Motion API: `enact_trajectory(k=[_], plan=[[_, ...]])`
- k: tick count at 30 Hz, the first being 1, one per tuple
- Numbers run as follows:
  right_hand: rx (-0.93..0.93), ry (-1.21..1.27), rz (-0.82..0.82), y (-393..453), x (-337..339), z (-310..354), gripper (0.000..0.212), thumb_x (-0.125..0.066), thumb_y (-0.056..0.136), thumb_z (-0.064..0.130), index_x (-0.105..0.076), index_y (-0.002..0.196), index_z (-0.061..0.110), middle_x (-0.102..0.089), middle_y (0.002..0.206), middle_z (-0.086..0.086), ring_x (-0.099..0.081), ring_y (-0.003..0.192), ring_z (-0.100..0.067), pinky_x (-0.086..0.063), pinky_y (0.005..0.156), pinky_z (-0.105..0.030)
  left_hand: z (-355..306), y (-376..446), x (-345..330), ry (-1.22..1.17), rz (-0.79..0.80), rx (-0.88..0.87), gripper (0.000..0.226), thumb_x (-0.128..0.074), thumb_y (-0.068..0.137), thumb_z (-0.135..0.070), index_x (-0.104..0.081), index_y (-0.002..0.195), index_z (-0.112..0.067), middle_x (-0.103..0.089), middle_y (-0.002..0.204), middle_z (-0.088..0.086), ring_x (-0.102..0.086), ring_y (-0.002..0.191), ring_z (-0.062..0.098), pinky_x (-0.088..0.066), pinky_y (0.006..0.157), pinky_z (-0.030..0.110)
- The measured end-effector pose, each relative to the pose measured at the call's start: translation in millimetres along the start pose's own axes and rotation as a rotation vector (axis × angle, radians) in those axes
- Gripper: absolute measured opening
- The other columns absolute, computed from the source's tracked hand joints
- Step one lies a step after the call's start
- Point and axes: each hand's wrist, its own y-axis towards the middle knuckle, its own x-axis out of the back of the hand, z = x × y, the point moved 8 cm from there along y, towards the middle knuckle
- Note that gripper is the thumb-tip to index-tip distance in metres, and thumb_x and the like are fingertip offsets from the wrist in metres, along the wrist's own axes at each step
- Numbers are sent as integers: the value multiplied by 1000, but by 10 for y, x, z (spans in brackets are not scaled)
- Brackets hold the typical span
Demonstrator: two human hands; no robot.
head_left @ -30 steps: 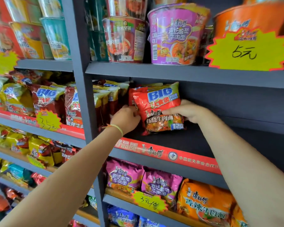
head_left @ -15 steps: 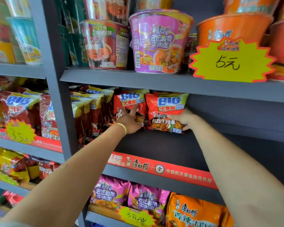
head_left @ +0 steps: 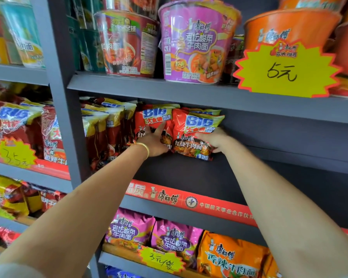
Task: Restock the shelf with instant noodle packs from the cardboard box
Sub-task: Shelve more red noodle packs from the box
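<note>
Shelf (head_left: pixel 189 177), dark grey, middle tier: two red "BIG" noodle packs stand upright side by side at the back, left of the middle, directly under the tier above. Right pack (head_left: pixel 195 135) is the front one of a short stack; another pack top shows just behind it. Left pack (head_left: pixel 151 121) touches it along one edge.

Left hand (head_left: pixel 154 142): palm flat on the lower face of the left pack, fingers straight and spread, thumb angled up along the seam between the two packs. Pressing, not gripping. Yellow band (head_left: pixel 145 149) on that wrist.

Right hand (head_left: pixel 214 138): at the right edge of the right pack, fingers curled around its lower right side, fingertips hidden behind the wrapper. Holds the pack; its bottom edge is at the shelf board, contact cannot be told.

Further left on the same tier, a row of red-and-gold packs (head_left: pixel 107 133) stands edge-on against the upright post (head_left: pixel 64 117). Right half of the tier shows bare board. Red brand strip (head_left: pixel 189 201) runs along the shelf's front edge.

Tier above: purple noodle bowl (head_left: pixel 195 43), red bowl (head_left: pixel 127 43), orange bowl (head_left: pixel 289 27), yellow starburst price tag (head_left: pixel 283 71) reading 5元. Tier below: purple packs (head_left: pixel 129 231) and orange pack (head_left: pixel 229 255).
</note>
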Motion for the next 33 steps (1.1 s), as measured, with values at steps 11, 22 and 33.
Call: enact_trajectory(k=[11, 22, 33], plan=[[-21, -22, -169, -92, 225, -125, 92, -76, 76, 58, -40, 143, 6, -54, 136, -13, -62, 113, -33, -59, 75, -44, -198, -182, -19, 18, 1, -13, 90, -61, 91, -30, 0, 157, -37, 5, 165, 12, -31, 142, 42, -40, 109, 41], [660, 301, 192, -2066, -975, 1052, 37, -55, 97, 21, -48, 72, -6, -46, 58, -22, -47, 53, -16, -41, 56, -33, 434, -1822, 757, -488, -568, -184, 23, -51, 86, -26, -74, 89, -21, -68, 66, -2, -62, 56, 15, -53, 55, 28], [780, -23, 1033, -4256, -5234, 1613, 26, -58, 96, 18, -55, 71, 13, -60, 62, -3, -55, 46, -8, -47, 56, -30, 4358, -4882, 445, -608, -704, 732, 20, -57, 89, -11, -72, 81, -22, -70, 69, 2, -59, 52, 15, -49, 54, 24]])
